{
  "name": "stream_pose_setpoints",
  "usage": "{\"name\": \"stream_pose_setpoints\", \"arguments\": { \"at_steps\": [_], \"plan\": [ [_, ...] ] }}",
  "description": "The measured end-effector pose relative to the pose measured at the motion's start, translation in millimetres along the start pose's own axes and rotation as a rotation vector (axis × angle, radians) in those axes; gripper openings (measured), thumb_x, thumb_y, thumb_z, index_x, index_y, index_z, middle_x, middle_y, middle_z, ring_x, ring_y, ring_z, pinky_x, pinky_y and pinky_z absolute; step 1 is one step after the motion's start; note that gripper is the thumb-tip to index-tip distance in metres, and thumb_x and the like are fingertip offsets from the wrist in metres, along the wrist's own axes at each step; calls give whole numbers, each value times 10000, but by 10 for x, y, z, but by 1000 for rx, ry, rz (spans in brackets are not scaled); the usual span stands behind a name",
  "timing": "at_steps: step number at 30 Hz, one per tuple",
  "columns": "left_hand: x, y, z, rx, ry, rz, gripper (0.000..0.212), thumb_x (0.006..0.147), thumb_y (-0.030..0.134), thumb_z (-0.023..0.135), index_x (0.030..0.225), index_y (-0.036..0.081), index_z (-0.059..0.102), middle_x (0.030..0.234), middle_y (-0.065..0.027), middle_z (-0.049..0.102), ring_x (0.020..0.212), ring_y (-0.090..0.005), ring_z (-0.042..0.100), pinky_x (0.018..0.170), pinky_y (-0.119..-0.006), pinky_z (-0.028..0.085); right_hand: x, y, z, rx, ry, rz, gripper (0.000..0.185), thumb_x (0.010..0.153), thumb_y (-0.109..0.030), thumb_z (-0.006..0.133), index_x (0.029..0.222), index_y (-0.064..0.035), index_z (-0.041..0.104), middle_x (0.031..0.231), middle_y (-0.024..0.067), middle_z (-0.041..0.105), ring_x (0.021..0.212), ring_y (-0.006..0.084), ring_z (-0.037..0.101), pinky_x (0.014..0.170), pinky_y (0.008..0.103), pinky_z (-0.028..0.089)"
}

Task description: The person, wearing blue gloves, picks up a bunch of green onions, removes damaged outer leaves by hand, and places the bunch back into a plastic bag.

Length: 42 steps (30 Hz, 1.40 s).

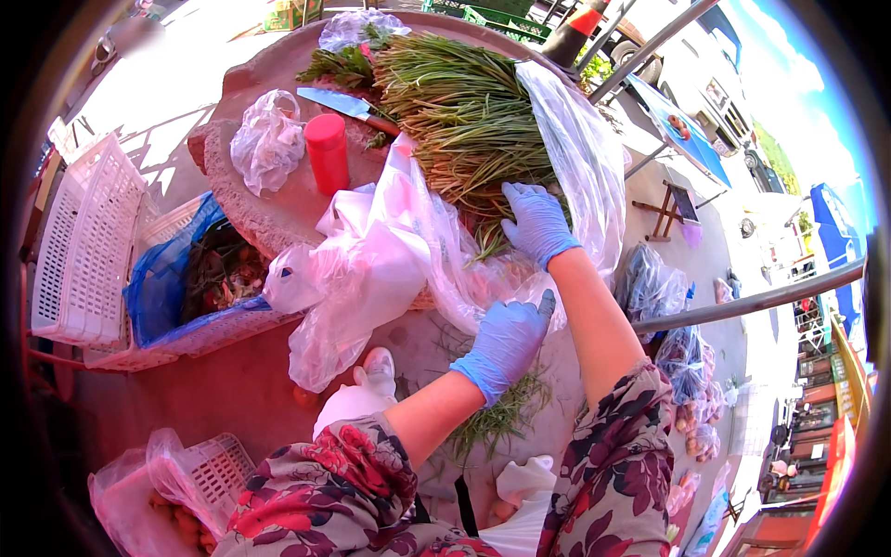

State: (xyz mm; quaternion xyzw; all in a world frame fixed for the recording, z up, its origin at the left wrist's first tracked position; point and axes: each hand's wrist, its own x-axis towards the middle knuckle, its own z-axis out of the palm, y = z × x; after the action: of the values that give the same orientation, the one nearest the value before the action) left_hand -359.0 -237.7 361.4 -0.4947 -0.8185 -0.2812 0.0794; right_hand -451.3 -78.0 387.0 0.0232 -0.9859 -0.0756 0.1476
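Both hands wear thin blue gloves. My right hand point(539, 219) lies on the near edge of a big pile of long green leafy stalks point(466, 111), fingers partly hidden among the leaves; whether it grips any cannot be told. Lower and to the left, my left hand point(508, 341) is curled near the hem of a clear plastic bag point(445, 257); its hold is unclear. More clear plastic point(585, 153) covers the pile's right side. Left of the pile are a knife point(337, 102) with a wooden handle, a red plastic jar point(326, 153) and a crumpled plastic bag point(268, 141).
The pile rests on a rough-edged stone table point(230, 184). White plastic crates point(87, 244) stand at the left, one lined with blue plastic point(156, 292) and holding scraps. Cut leaves point(498, 425) litter the floor below my hands. A metal pole point(752, 299) crosses at the right, near filled bags point(651, 285).
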Motion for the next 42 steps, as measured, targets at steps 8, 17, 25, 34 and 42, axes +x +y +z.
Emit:
{"name": "stream_pose_setpoints", "arguments": {
  "at_steps": [8, 17, 25, 34, 42],
  "plan": [
    [-6, -106, 44, -46, -22, 4, 248, 687, 75, 543, 932, 39, 523, 679, -72, 554, 624, -230, 569, 552, -365, 417, 245, -166, 227, -178, 46, 187, 303, 669, -333, 688, 824, -88, 599, 807, 95, 552, 844, 275, 523, 768, 404, 410],
    [-17, -24, -8, -120, -34, 16, 323, 675, 65, 545, 994, 21, 520, 682, -88, 566, 626, -237, 577, 567, -356, 429, 157, 7, 327, -61, -92, 256, 281, 699, -216, 636, 943, -101, 558, 795, 92, 612, 791, 281, 581, 700, 411, 443],
    [-42, -39, -67, -131, 5, 7, 513, 677, 64, 543, 1175, -14, 444, 661, -85, 570, 614, -237, 579, 568, -354, 438, -40, -19, -167, 496, -23, 49, 426, 674, -24, 583, 1088, -108, 537, 680, 91, 565, 693, 273, 542, 661, 379, 456],
    [-33, -49, -63, -160, -21, -1, 514, 674, 67, 540, 1174, -17, 453, 649, -89, 571, 611, -241, 581, 565, -359, 440, -77, -55, -156, 600, -538, -179, 385, 693, -116, 647, 1077, -130, 625, 869, 93, 613, 783, 248, 517, 793, 322, 423],
    [-9, -46, -47, -174, -24, -18, 435, 680, 71, 540, 1106, -9, 490, 641, -97, 573, 592, -248, 581, 545, -370, 435, 27, -145, 104, 575, -158, 1, 203, 743, -149, 640, 888, -23, 578, 832, 120, 558, 809, 270, 521, 739, 332, 420]
  ]
}}
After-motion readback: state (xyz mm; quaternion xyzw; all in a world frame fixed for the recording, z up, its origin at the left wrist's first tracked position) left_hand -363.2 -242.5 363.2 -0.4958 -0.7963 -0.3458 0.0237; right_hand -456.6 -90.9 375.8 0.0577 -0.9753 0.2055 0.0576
